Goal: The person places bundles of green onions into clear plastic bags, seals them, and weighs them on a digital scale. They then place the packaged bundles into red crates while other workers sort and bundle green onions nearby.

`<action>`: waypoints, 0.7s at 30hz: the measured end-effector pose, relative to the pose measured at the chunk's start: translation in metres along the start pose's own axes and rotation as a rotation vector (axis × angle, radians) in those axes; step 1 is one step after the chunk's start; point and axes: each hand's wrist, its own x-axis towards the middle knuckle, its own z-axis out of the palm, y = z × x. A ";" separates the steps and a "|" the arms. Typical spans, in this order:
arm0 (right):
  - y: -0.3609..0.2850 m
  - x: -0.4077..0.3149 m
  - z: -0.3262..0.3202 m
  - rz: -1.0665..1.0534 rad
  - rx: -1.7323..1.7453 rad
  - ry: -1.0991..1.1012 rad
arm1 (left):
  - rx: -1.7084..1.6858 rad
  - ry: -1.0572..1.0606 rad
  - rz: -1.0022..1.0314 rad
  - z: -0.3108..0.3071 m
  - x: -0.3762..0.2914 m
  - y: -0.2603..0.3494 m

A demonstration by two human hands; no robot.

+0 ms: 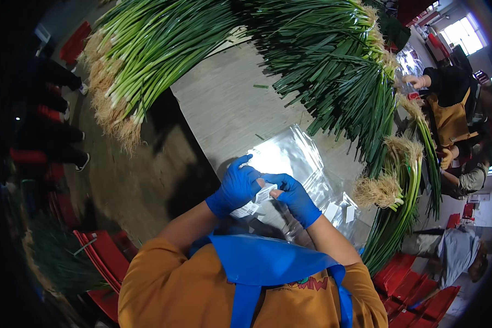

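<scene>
Both hands wear blue gloves with thumb tips bare. My left hand [238, 184] and my right hand [292, 196] meet over the near part of the table, holding a small white label [265, 192] between them. The left index finger is raised away from it. Clear plastic bags [289, 153] lie flat just beyond the hands. More printed white labels [246, 209] rest under the left wrist, and others [332, 211] lie on clear plastic right of my right hand. Green onions with roots [156, 53] are piled at the far left, and another large pile [332, 78] at the far right.
The grey table [217, 106] has its left edge beside my left hand. A small bunch with roots [383, 190] lies at the right. Red crates [106, 254] stand low at the left, with others [406, 291] at the lower right. Several people work or stand along both sides.
</scene>
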 end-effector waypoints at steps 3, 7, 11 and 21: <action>0.000 0.002 -0.008 0.081 -0.050 -0.036 | 0.168 0.058 0.155 -0.005 0.006 -0.002; 0.002 0.002 -0.003 -0.053 -0.057 0.070 | 0.203 0.047 0.165 0.002 -0.006 -0.007; 0.011 0.001 -0.006 -0.201 -0.203 0.191 | 0.273 0.201 0.106 0.009 -0.004 -0.002; -0.042 0.062 -0.071 -0.241 -0.691 0.287 | 0.377 -0.509 -0.005 0.016 -0.011 -0.001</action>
